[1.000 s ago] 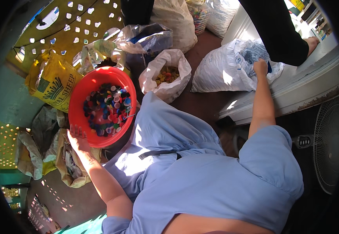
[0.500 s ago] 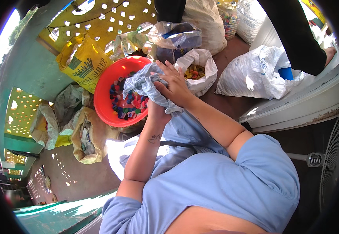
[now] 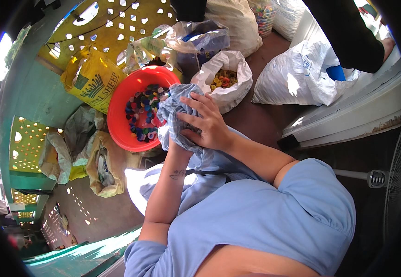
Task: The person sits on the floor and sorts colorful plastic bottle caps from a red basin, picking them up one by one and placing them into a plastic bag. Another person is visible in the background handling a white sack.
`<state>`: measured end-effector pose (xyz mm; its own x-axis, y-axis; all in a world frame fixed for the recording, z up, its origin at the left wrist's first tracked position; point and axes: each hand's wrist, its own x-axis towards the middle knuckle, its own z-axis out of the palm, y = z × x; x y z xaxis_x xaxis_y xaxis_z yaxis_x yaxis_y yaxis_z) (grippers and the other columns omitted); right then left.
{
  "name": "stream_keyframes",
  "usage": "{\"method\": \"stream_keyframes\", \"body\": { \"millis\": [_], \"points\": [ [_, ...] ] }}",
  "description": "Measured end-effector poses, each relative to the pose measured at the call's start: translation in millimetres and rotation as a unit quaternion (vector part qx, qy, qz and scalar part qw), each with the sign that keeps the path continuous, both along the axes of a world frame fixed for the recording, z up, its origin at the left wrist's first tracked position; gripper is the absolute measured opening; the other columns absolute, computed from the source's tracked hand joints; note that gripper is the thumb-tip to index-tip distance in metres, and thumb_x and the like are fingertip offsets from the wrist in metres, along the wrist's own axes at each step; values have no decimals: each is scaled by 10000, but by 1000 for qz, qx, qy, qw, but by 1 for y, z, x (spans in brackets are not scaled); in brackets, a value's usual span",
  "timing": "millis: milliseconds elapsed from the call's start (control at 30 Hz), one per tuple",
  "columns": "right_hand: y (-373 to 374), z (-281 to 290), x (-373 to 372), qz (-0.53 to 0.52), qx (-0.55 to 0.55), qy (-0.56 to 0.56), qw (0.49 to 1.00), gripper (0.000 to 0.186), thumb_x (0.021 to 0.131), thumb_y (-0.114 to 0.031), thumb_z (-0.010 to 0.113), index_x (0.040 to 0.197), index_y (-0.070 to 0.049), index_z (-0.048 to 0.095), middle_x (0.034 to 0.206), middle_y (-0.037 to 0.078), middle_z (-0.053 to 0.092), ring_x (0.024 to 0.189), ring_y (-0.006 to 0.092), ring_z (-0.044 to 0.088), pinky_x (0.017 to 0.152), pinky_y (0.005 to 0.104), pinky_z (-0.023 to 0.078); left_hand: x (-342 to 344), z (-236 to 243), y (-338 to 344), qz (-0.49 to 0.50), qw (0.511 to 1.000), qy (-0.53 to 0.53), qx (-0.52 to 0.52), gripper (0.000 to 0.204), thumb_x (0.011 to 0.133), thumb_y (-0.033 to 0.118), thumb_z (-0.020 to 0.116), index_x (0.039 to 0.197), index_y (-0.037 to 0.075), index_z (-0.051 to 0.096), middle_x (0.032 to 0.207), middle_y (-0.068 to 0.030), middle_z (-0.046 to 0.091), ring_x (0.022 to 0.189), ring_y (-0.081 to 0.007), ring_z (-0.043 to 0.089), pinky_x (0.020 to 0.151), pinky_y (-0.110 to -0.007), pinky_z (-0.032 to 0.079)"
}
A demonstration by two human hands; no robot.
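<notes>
A crumpled grey-blue cloth [image 3: 175, 99] is bunched between my two hands, in front of my lap. My right hand [image 3: 212, 123] presses on it from above and the right, its fingers bent over the folds. Beneath the cloth, my left hand [image 3: 178, 148] supports it from below; its fingers are mostly covered. Just left of the hands stands a red basin [image 3: 116, 124] with many small bottle caps [image 3: 139, 101] in blue, red, white, green and black. The cloth overlaps the basin's right rim.
Beyond my hands, a white sack [image 3: 242, 85] holds yellow and orange caps. A full white sack [image 3: 286, 81] lies at right, near another person's dark-clothed leg [image 3: 343, 32]. A yellow bag [image 3: 89, 83] and open sacks [image 3: 101, 161] stand left. A fan [image 3: 392, 180] is far right.
Both hands have drawn the cloth slightly down, nearer to my body. My right fingers, earlier stretched over the cloth, now bend around it. The view has shifted slightly.
</notes>
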<state>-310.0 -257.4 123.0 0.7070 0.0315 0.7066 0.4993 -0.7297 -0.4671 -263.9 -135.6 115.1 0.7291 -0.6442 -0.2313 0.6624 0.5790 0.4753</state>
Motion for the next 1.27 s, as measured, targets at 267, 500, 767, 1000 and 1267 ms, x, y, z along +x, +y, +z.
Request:
{"method": "stream_keyframes", "body": {
  "millis": [267, 500, 767, 1000, 1267],
  "points": [
    [-34, -68, -92, -12, 15, 118, 993, 246, 734, -167, 673, 966, -85, 665, 1157, 86, 596, 1016, 255, 560, 876, 413, 416, -45, -49, 23, -215, 945, -73, 235, 225, 908, 92, 512, 1087, -5, 608, 986, -76, 662, 819, -152, 647, 731, -300, 531],
    [-69, -107, -124, -100, 168, 87, 977, 164, 735, -177, 723, 650, -60, 645, 948, 25, 674, 916, 230, 587, 819, 370, 423, -53, -40, 11, -154, 841, -277, 438, 124, 874, 58, 598, 794, -25, 643, 685, -15, 622, 580, -57, 555, 518, -199, 409],
    [-201, -345, -201, -688, 492, 395, 357, 1076, 648, -232, 839, 1446, 0, 154, 1475, 232, 234, 1366, 322, 266, 1114, 379, 266, -68, -31, 40, -166, 807, -241, 512, 87, 792, 36, 685, 747, -20, 637, 692, -37, 642, 592, -60, 550, 542, -209, 430],
    [-270, -411, -206, -793, 538, 170, 228, 1105, 596, -235, 871, 1373, 92, 157, 1345, 279, 420, 1222, 366, 465, 1048, 409, 366, -60, -16, 60, -261, 719, -368, 529, 120, 799, 75, 678, 880, -14, 673, 708, -71, 660, 591, -85, 583, 573, -270, 489],
    [-224, -323, -197, -728, 540, 175, 384, 829, 671, -111, 786, 1302, 79, 283, 1312, 294, 438, 1183, 387, 498, 1029, 413, 403, -22, 57, 32, -63, 537, -635, 551, 528, 749, 115, 729, 1247, 84, 559, 826, -59, 621, 628, -150, 577, 526, -287, 453]
  ]
}}
